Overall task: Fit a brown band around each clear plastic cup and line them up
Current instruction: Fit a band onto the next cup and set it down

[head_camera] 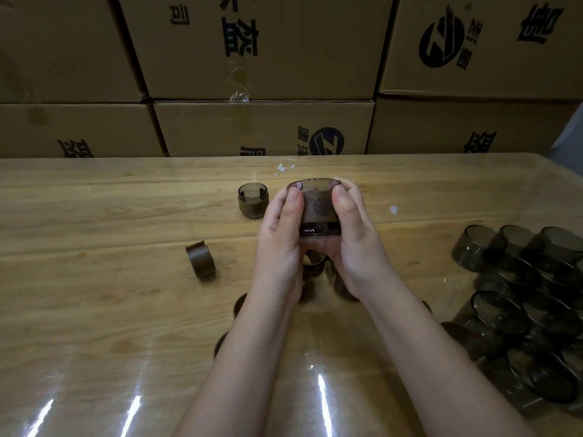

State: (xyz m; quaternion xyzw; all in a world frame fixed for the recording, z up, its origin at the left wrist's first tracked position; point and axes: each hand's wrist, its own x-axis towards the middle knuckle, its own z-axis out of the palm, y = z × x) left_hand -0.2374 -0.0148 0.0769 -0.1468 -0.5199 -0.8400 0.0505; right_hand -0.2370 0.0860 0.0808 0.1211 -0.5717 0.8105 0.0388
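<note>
Both hands grasp one cup: the left hand (280, 238) and the right hand (355, 238) curl around the held cup (317, 185) from its two sides. Both thumbs are pressed on the brown band (318, 209) that sits around its middle. The held cup is upright and lifted above the table, and its smoky rim and base show above and below the band.

Behind the held cup, stacked cardboard boxes (268, 74) with dark printed marks fill the whole background. Under the held cup lies the wooden table (94, 216) with a glossy surface. To the right of the held cup and nearer to the camera, a pile of bare cups (520, 310) lies on the table, the cups touching one another. Just to the left of the held cup, a finished cup (253, 201) stands upright on the table with a band around it. Further to the left and nearer to the camera, one loose band (201, 259) stands on its edge, well apart. Below the held cup, more bands (314, 263) lie partly hidden by the wrists and forearms.
</note>
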